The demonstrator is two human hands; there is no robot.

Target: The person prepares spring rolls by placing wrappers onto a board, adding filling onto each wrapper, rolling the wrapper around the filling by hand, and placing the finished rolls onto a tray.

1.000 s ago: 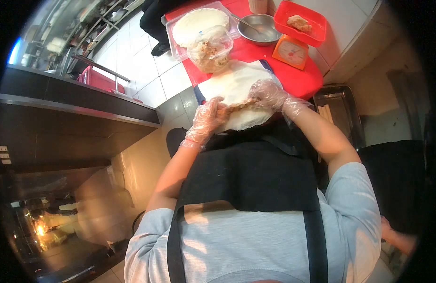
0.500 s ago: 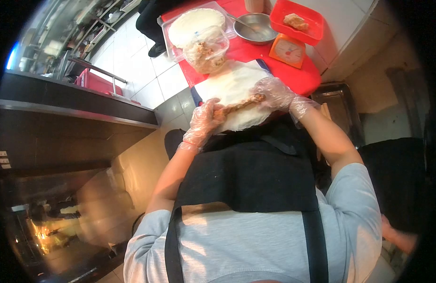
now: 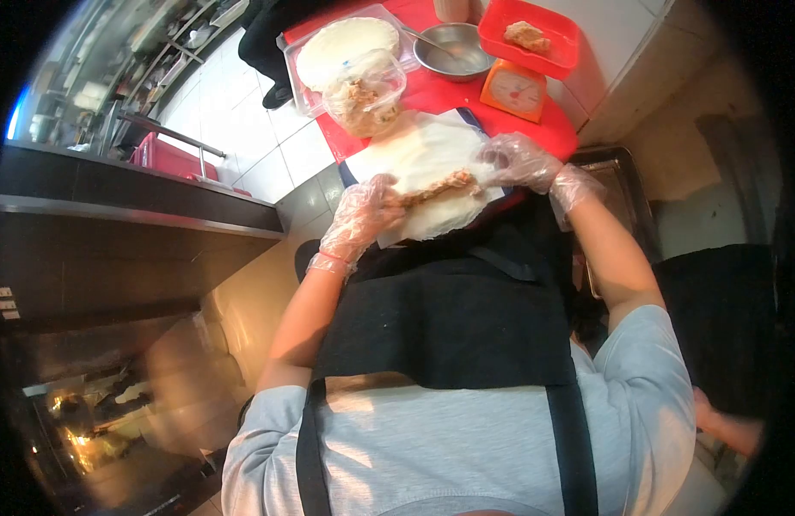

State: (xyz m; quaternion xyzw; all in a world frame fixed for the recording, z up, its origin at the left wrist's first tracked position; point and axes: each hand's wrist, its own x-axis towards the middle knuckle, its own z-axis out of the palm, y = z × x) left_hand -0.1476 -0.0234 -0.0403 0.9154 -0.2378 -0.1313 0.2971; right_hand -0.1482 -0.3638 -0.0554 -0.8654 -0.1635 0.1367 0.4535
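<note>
A strip of minced filling [image 3: 440, 186] lies across a thin white wrapper sheet [image 3: 419, 142], which rests on a dark blue-edged board [image 3: 473, 120]. My left hand [image 3: 363, 209], in a clear plastic glove, has its fingers closed at the strip's left end. At the right edge of the wrapper is my right hand [image 3: 519, 162], also gloved, with curled fingers beside the strip's right end. What its fingertips touch is hidden. Just beyond the wrapper, a clear plastic container [image 3: 382, 82] holds more filling.
Round white wrappers [image 3: 346, 52] lie stacked in a clear tray at the back left. A metal bowl [image 3: 453, 53] with a spoon, an orange scale [image 3: 513, 89] and a red tray [image 3: 559, 53] of filling stand on the red table [image 3: 552, 129]. Another person's leg [image 3: 264, 52] shows behind.
My right hand has shifted right, off the strip's right end, uncovering more of the filling. My left hand stays at the left end. The whole view has shifted slightly.
</note>
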